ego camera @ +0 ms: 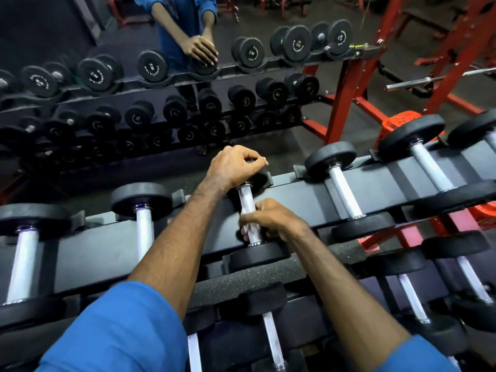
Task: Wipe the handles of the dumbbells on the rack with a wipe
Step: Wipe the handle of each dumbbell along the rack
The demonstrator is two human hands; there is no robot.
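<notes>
1. While both blue-sleeved forearms reach forward over the black steel dumbbell rack [300,189], the right hand [271,218] curls its fingers round a knurled silver dumbbell handle [245,196], pressing a thin white wipe [244,229] against the metal.
2. Near the handle's lower end, the wipe shows only between fingers and bar.
3. That dumbbell lies in its cradle on the rack's top tier, long axis running away from the person, near black round head [255,255] toward the camera.
4. Beyond, the left hand [236,163] grips the dumbbell's far head from above, fingers bent over it, wrist raised.
5. Neighbouring dumbbells lie parallel on either side.
6. Farthest off, a wall mirror [40,28] reflects the rack and red gym frames [346,103].
</notes>
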